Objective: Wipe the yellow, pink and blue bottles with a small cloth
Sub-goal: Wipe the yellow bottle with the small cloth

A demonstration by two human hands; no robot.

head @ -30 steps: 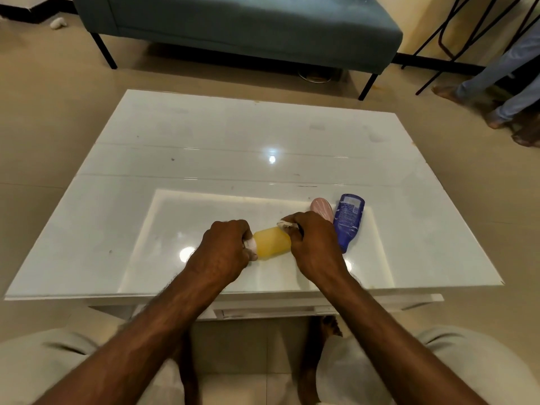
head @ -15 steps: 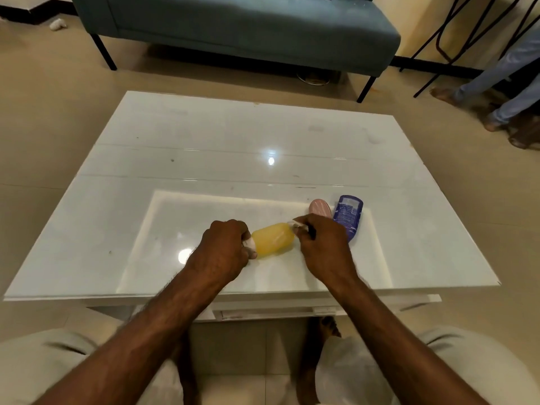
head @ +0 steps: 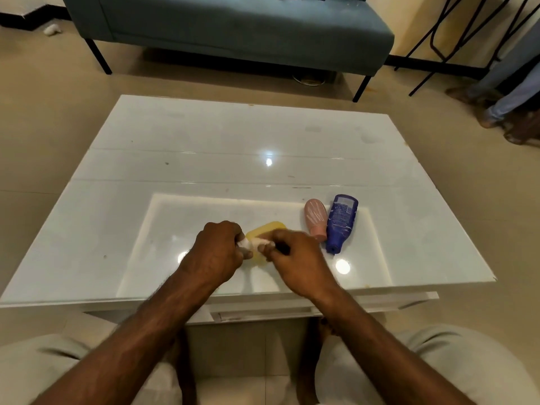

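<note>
The yellow bottle (head: 264,231) is held above the white table (head: 204,147), near its front edge, mostly hidden by my hands. My left hand (head: 217,252) grips its white cap end. My right hand (head: 295,258) pinches the small white cloth (head: 261,243) against the bottle's side, close to the cap. To the right, the pink bottle (head: 315,217) and the blue bottle (head: 341,220) lie side by side on the table, untouched.
A teal sofa (head: 233,24) stands beyond the table. Black chair legs (head: 438,39) and another person's legs (head: 511,89) are at the far right. My knees sit below the table's front edge.
My right hand has slid left with the cloth along the yellow bottle toward the cap. The bottle has turned so its base points away from me. The pink and blue bottles stayed put.
</note>
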